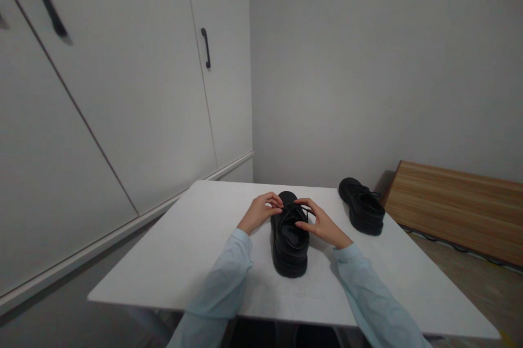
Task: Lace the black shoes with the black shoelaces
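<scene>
A black lace-up shoe (290, 258) stands upright on the white table, its toe pointing away from me and its heel towards me. At the left side of its lacing, my left hand (262, 211) is closed, thumb and fingertips together on the black shoelace (291, 211). My right hand (321, 223) is on the other side of the shoe, with thumb and index finger spread apart. Its index fingertip is near the laces and its thumb is by the shoe's opening; nothing shows gripped between them. The second black shoe (365, 211) stands at the table's far right.
The white table (196, 261) reaches towards the corner of the room. White cabinets (155, 92) with black handles line the left, and a grey wall (368, 65) rises behind. A wood-grain board (457, 206) stands beyond the table's right edge.
</scene>
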`<action>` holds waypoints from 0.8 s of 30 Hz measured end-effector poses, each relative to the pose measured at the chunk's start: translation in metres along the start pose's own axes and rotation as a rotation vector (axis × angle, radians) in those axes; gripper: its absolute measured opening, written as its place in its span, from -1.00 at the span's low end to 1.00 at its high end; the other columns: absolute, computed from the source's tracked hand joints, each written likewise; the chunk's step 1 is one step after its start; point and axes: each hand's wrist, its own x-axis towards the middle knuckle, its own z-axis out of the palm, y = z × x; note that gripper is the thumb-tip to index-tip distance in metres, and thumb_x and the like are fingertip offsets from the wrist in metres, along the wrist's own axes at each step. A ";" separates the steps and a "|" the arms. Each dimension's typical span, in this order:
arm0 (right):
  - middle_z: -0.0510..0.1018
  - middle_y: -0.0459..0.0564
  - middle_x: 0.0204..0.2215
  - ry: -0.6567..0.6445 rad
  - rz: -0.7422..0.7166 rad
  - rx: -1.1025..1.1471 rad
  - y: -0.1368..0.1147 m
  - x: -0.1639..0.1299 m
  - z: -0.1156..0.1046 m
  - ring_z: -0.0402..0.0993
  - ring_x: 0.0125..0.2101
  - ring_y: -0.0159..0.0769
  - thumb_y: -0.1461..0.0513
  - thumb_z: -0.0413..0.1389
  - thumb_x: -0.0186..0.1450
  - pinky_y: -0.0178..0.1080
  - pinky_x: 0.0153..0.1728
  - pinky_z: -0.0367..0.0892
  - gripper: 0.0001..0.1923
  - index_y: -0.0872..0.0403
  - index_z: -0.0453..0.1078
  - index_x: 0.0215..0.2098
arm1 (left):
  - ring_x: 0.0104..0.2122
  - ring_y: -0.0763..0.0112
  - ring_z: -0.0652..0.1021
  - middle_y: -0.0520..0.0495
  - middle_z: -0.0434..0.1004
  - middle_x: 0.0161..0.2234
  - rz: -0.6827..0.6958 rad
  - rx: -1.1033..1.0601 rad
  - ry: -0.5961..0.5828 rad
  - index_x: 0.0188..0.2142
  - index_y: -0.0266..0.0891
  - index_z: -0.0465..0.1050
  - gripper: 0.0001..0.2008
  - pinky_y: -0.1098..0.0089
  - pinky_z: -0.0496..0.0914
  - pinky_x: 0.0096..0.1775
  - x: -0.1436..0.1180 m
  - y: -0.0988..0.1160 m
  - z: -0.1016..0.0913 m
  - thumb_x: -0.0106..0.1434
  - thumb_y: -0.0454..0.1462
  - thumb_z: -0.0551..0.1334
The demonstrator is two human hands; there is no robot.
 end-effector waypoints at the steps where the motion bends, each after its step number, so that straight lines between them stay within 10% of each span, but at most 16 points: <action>1: 0.37 0.04 0.01 0.002 0.001 0.001 0.000 0.000 0.000 0.26 0.08 -0.14 0.17 0.23 0.12 -0.01 0.15 0.10 -0.49 -0.02 0.25 0.02 | -0.32 0.40 0.50 -0.07 0.51 -0.39 -0.002 0.013 0.007 -0.36 -0.30 0.41 -0.80 0.43 0.35 -0.30 0.000 0.000 0.000 -0.04 -0.38 0.32; 18: 0.35 0.06 0.05 0.018 0.042 -0.012 -0.002 -0.001 0.000 0.26 0.08 -0.12 0.13 0.24 0.09 -0.02 0.09 0.14 -0.46 -0.03 0.24 0.02 | -0.34 0.47 0.41 0.05 0.37 -0.41 0.057 0.300 0.064 -0.37 -0.24 0.29 -0.88 0.45 0.28 -0.27 0.000 -0.007 -0.004 0.08 -0.44 0.17; 24: 0.33 0.06 0.07 0.018 0.049 0.000 0.000 -0.001 0.000 0.24 0.11 -0.13 0.12 0.25 0.08 -0.03 0.10 0.13 -0.42 -0.04 0.19 0.04 | -0.35 0.51 0.40 0.06 0.30 -0.41 0.072 0.094 0.158 -0.37 -0.23 0.21 -0.88 0.43 0.33 -0.24 0.006 -0.017 -0.005 0.11 -0.44 0.12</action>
